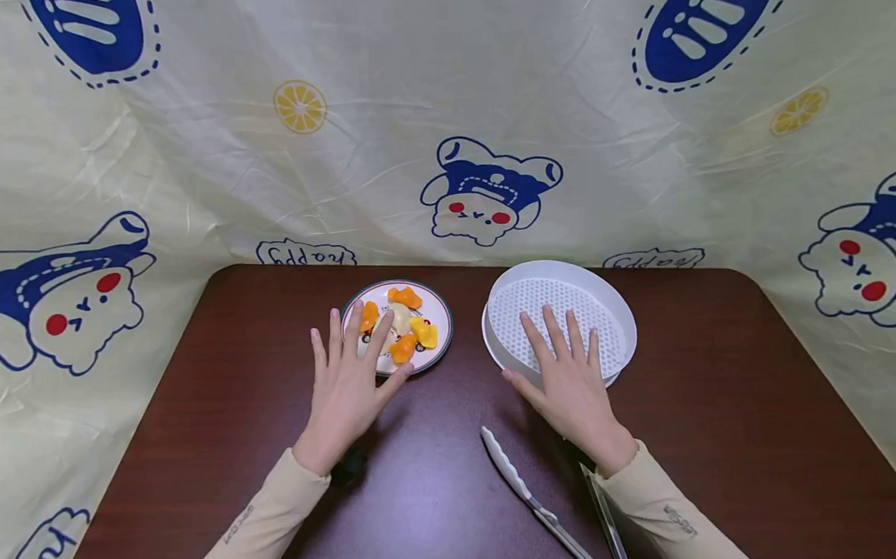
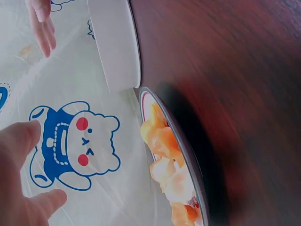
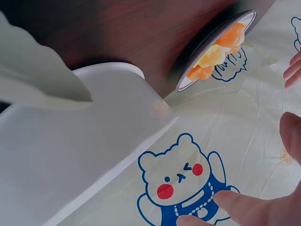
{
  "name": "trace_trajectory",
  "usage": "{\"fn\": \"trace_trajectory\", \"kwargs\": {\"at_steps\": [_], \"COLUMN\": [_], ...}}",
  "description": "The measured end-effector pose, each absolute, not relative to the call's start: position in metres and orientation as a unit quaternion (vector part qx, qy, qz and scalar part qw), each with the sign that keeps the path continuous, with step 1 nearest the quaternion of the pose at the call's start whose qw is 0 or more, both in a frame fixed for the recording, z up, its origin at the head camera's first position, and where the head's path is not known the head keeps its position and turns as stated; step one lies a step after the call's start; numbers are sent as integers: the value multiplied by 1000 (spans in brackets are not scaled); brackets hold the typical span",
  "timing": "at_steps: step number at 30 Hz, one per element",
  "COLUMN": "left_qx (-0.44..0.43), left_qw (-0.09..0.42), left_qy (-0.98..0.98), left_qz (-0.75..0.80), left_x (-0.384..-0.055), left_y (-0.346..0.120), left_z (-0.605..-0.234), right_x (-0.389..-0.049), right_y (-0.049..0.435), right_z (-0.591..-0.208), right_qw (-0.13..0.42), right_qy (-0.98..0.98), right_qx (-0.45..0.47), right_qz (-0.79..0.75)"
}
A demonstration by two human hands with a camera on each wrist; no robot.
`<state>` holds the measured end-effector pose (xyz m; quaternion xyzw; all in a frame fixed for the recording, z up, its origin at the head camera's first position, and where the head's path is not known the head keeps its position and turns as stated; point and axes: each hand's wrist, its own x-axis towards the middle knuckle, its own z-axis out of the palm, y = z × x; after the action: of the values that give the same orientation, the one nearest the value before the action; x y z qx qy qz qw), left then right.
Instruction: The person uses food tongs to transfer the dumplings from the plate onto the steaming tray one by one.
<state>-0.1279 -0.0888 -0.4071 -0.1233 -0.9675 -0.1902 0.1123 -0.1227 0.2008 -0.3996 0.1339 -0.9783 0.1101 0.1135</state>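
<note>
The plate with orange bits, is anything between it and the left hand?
No, nothing visible: in the head view, the left hand overlaps the near left edge of the plate. The tongs lie to the right, out of the way.

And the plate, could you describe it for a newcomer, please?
On the brown table, look near the far edge. The plate lies partly behind the left hand. Unlike the white container to its right, it is dark-rimmed and bears orange and yellow pieces.
</note>
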Motion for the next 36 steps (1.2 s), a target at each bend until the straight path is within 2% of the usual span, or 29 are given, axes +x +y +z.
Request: {"fn": "trace_trajectory", "kwargs": {"at_steps": [6, 12, 16, 23, 36], "left_qx": [-127, -122, -94, -55, 44], "left_qw": [119, 124, 108, 94, 13], "left_qy": [-965, -956, -945, -919, -860], "left_qz": [-195, -238, -293, -379, -508], "left_x": [-131, -135, -138, -146, -164], "left_y": [-98, -108, -114, -123, -135], "left_z": [-410, -417, -421, -427, -442], "right_x": [-118, -107, -98, -80, -37], "right_y": [205, 216, 223, 226, 220], "right_z": [-394, -390, -389, -387, -396], "right_qw": [104, 125, 133, 111, 117], "right_qy": [-978, -970, -964, -958, -933], "right_qx": [137, 141, 142, 90, 25], "right_qz": [122, 152, 181, 250, 339]}}
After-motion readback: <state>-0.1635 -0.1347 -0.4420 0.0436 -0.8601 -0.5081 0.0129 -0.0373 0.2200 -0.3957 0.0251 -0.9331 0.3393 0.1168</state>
